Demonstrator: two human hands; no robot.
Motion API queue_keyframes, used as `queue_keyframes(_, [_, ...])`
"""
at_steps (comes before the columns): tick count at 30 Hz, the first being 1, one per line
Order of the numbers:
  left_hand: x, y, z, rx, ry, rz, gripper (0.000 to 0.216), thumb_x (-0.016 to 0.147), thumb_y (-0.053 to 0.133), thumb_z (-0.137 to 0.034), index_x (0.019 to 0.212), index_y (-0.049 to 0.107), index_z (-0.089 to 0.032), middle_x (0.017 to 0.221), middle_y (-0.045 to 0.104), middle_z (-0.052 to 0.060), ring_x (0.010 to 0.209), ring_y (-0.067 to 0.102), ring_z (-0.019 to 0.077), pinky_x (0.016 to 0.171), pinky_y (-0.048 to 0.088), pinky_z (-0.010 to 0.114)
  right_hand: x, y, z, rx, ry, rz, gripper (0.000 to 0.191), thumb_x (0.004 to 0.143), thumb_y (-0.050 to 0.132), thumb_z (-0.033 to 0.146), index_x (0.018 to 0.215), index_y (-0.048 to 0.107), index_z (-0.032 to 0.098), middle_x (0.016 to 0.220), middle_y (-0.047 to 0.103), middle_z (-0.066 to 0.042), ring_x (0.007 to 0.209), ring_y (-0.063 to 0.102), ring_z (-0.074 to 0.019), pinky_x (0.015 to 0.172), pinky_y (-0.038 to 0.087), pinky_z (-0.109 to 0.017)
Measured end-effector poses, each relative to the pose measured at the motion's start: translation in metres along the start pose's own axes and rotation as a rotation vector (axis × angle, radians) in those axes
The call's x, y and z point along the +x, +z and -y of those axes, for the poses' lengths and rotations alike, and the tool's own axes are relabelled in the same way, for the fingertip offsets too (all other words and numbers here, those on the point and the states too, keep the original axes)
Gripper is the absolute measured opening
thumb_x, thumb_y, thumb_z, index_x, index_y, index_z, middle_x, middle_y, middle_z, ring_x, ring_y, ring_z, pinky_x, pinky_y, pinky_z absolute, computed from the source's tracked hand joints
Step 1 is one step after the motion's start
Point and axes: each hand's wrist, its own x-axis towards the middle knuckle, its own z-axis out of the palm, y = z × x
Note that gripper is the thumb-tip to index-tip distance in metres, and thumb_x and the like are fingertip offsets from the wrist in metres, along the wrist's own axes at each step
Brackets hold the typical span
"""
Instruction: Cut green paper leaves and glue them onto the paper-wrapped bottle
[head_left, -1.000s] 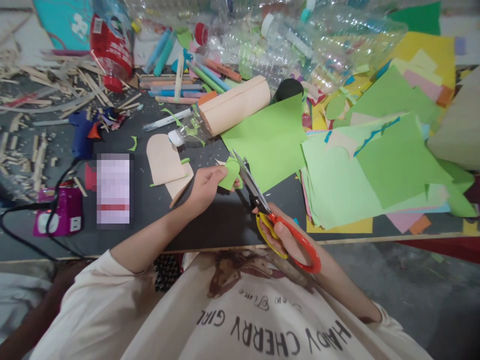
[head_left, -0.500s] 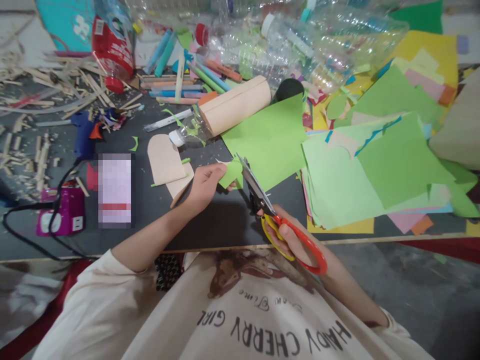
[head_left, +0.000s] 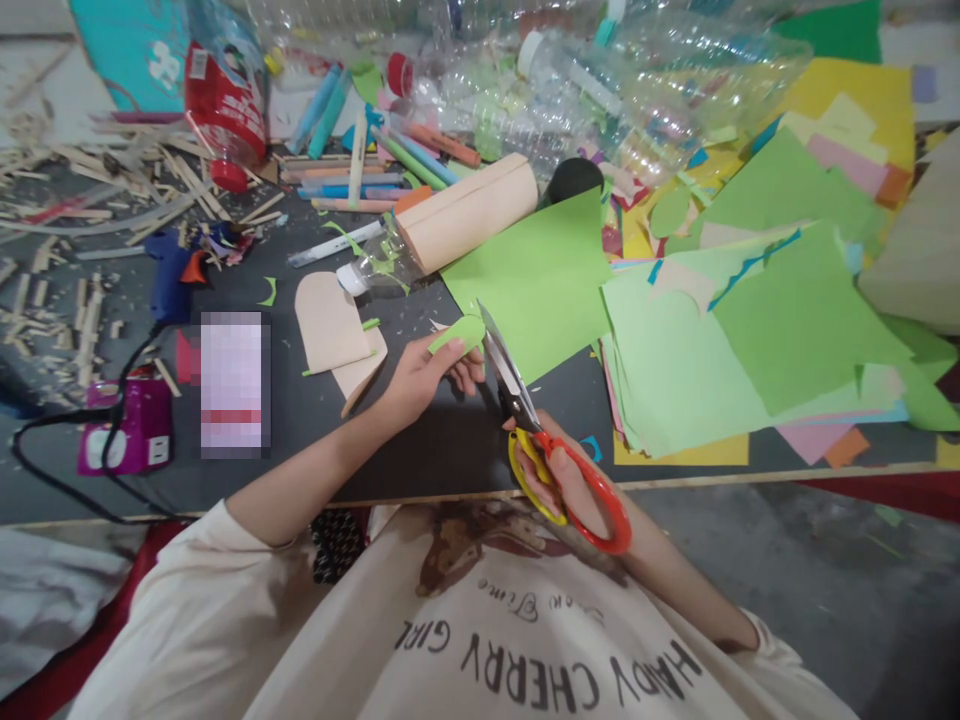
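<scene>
Head view: a small green paper piece (head_left: 461,332) pinched in the left hand (head_left: 421,380) above the table (head_left: 405,465).
The right hand (head_left: 556,475) grips the scissors (head_left: 520,400) by their handles, blades just right of the piece; beyond lie a green sheet (head_left: 536,275) and wrapped bottle (head_left: 472,212), a paper stack (head_left: 675,360) right.

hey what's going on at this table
A person is busy with paper and scissors. The left hand pinches a small green paper piece; the right hand holds the scissors, blades right by the piece's edge. Beyond the hands, a large green sheet lies beside a bottle wrapped in peach paper, and a paper stack sits to the right.
</scene>
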Motion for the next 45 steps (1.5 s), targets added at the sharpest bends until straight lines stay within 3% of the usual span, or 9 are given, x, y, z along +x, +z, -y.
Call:
queue_keyframes(5, [-0.002,0.002,-0.007,0.098,-0.016,-0.080,0.041,0.074,0.063,-0.050,0.054,0.056,-0.015,0.045,0.056,0.000,0.040,0.052,0.0094,0.045,0.044,0.022,-0.003,-0.004,0.009,-0.008,-0.028,0.097,0.061,0.080,0.035,0.076,0.114,0.044,0.026,0.063,0.038,0.006,0.044,0.026,-0.0083,0.040,0.024,-0.026])
queue_keyframes(11, [-0.007,0.004,-0.017,0.220,-0.019,-0.007,0.044,0.074,0.063,-0.051,0.049,0.057,-0.016,0.042,0.054,0.000,0.040,0.050,0.0087,0.045,0.043,0.021,-0.007,0.002,0.029,0.032,0.062,-0.019,0.061,0.079,0.035,0.078,0.108,0.049,0.027,0.073,0.041,0.002,0.047,0.023,-0.0082,0.043,0.023,-0.028])
queue_keyframes(20, [-0.006,0.003,-0.017,0.242,-0.034,-0.024,0.035,0.075,0.060,-0.041,0.049,0.057,-0.017,0.042,0.054,0.000,0.039,0.050,0.0099,0.045,0.043,0.021,0.001,-0.011,0.000,0.017,-0.019,0.078,0.059,0.084,0.036,0.072,0.115,0.046,0.024,0.066,0.039,0.006,0.042,0.026,-0.0067,0.039,0.027,-0.026])
queue_keyframes(39, [-0.001,-0.005,-0.002,0.127,-0.009,-0.128,0.034,0.074,0.059,-0.040,0.050,0.058,-0.017,0.043,0.056,0.002,0.037,0.048,0.0096,0.042,0.042,0.023,0.000,-0.009,0.003,0.001,-0.016,0.067,0.060,0.083,0.039,0.072,0.115,0.045,0.022,0.059,0.037,0.008,0.038,0.024,-0.0059,0.035,0.023,-0.024])
queue_keyframes(45, [0.001,-0.008,0.002,0.086,0.006,-0.161,0.036,0.072,0.062,-0.046,0.051,0.059,-0.018,0.043,0.057,0.001,0.036,0.049,0.0100,0.039,0.041,0.023,-0.001,-0.008,0.003,0.001,0.005,0.069,0.060,0.083,0.040,0.072,0.116,0.045,0.022,0.058,0.036,0.008,0.040,0.025,-0.0055,0.036,0.022,-0.023])
